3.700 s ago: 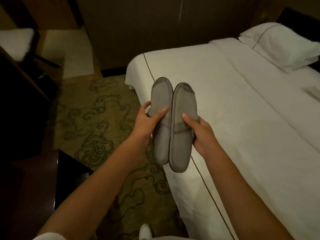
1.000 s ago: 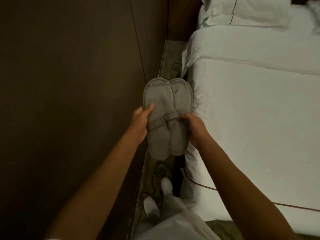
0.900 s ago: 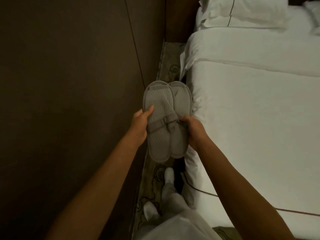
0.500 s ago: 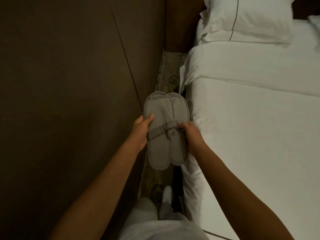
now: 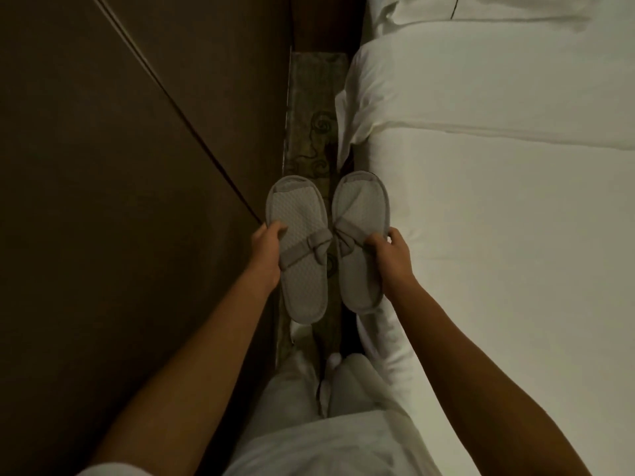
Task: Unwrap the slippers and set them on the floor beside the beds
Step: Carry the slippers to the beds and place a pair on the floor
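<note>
Far left: dark wall panel (image 5: pixel 120 201), close along a narrow strip of patterned carpet (image 5: pixel 311 132). Next, left hand (image 5: pixel 266 257), thumb on top and fingers curled under the outer edge of the left slipper (image 5: pixel 298 249), so clamped on it at the strap. Left slipper held flat, sole down, toe pointing away, strap with small bow across the middle. Small gap, then right slipper (image 5: pixel 360 240), parallel to the first one and not touching it, held the same way. Right hand (image 5: pixel 393 257) pinching its outer edge near the strap, fingers bent around the rim. Both slippers in the air above the carpet strip, between wall and bed (image 5: pixel 498 235), the right one just beside the hanging white sheet. No wrapping visible on either slipper, so unwrapping probably finished. Step in hand, by judgement: placing the pair on the floor beside the bed. Next move likely: bend down, lower both slippers together, keep them level and side by side, toes in the same direction, then release only when soles rest on the carpet. Care needed in the tight space: wall on one side, sheet on the other, own white-socked feet (image 5: pixel 335 359) just below.
</note>
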Demonstrator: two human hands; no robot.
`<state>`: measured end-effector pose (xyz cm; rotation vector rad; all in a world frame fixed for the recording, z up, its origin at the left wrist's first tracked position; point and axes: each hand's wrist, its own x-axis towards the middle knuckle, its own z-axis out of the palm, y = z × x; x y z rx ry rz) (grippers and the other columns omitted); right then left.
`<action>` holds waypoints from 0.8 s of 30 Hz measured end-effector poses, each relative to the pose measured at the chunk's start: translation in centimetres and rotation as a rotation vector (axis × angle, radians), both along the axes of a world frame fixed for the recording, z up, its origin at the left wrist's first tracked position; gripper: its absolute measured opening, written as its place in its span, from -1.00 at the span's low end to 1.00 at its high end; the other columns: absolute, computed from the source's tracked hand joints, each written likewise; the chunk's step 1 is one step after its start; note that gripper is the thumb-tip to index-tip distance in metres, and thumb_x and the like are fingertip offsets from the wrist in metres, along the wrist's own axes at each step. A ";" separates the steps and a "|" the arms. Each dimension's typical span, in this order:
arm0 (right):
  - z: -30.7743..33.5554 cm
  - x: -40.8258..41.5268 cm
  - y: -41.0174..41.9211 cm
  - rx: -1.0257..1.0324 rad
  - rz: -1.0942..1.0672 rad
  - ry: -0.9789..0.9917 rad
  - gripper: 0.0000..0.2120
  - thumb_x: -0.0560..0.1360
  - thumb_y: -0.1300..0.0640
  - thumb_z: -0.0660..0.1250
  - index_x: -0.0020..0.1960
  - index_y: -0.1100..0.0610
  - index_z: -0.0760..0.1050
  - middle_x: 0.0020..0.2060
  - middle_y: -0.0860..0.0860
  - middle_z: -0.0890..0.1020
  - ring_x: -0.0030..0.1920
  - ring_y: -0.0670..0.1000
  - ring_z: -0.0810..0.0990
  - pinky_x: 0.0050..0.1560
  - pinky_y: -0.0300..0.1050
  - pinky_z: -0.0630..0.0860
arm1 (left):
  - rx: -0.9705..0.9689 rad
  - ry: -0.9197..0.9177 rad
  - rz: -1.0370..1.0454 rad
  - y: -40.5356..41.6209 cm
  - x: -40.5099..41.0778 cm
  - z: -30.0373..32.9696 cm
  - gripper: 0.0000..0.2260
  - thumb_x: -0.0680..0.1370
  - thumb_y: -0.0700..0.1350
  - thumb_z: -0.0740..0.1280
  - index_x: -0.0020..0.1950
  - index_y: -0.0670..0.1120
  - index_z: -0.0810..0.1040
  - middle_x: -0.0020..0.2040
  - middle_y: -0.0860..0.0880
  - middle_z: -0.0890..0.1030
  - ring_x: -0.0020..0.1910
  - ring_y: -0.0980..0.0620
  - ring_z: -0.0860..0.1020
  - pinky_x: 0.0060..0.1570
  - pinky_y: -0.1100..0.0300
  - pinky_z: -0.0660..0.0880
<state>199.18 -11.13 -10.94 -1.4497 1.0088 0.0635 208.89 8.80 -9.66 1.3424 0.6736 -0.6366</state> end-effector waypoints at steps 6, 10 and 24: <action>-5.5 3.9 -0.2 0.065 -0.025 0.118 -0.83 0.38 0.09 0.36 -0.05 0.12 0.57 -0.15 0.10 0.65 -0.12 0.12 0.64 -0.10 0.09 0.62 | 0.085 0.079 -0.009 -0.9 3.2 -5.6 -0.89 0.51 -0.23 0.26 0.02 -0.10 0.50 0.06 -0.14 0.54 -0.02 -0.11 0.54 -0.10 0.03 0.52; -9.8 5.7 -1.2 0.072 0.023 0.183 -0.85 0.37 0.15 0.37 -0.08 0.15 0.58 -0.19 0.14 0.64 -0.15 0.16 0.62 -0.15 0.05 0.59 | 0.160 0.089 -0.038 -1.2 4.4 -10.4 -0.75 0.51 -0.22 0.29 0.18 -0.08 0.58 0.11 -0.10 0.61 0.07 -0.12 0.59 0.08 -0.08 0.58; -35.0 9.7 -0.7 0.051 0.044 0.303 -0.75 0.51 0.24 0.30 0.18 0.14 0.50 0.07 0.12 0.61 0.08 0.14 0.59 0.13 0.10 0.57 | 0.331 0.174 -0.089 -1.3 7.6 -36.5 -0.66 0.51 -0.22 0.26 0.28 -0.07 0.50 0.11 -0.07 0.59 0.02 -0.05 0.57 -0.11 0.08 0.53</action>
